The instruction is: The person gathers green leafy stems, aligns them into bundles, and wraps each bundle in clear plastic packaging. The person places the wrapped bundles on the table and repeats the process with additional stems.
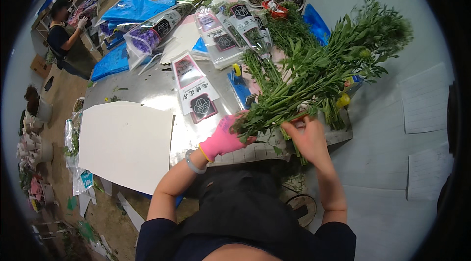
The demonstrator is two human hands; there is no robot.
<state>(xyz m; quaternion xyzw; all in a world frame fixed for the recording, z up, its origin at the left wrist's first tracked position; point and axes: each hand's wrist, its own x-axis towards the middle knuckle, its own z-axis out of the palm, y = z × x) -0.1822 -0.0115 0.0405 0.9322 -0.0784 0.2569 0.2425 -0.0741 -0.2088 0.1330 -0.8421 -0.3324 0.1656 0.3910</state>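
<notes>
My left hand (228,134), in a pink glove with a yellow cuff, is closed around one end of a bunch of leafy green stems (294,90). The bunch slants up to the right, over the table's corner, and its bushy tops (375,29) reach towards the wall. Bare and curled, my right hand (310,139) pinches at the stems on the bunch's lower side; its fingertips are partly hidden by the greenery. Cut stem ends (333,115) hang near the table's right edge. Just beyond my left hand lies a blue tape dispenser (241,88).
A large white board (125,143) overhangs the metal table's (154,90) left front edge. Printed flower sleeves (195,86), a wrapped purple bouquet (147,38) and blue plastic sheeting (132,7) lie farther back. A co-worker (68,38) stands at far left. The wall (379,114) borders the right.
</notes>
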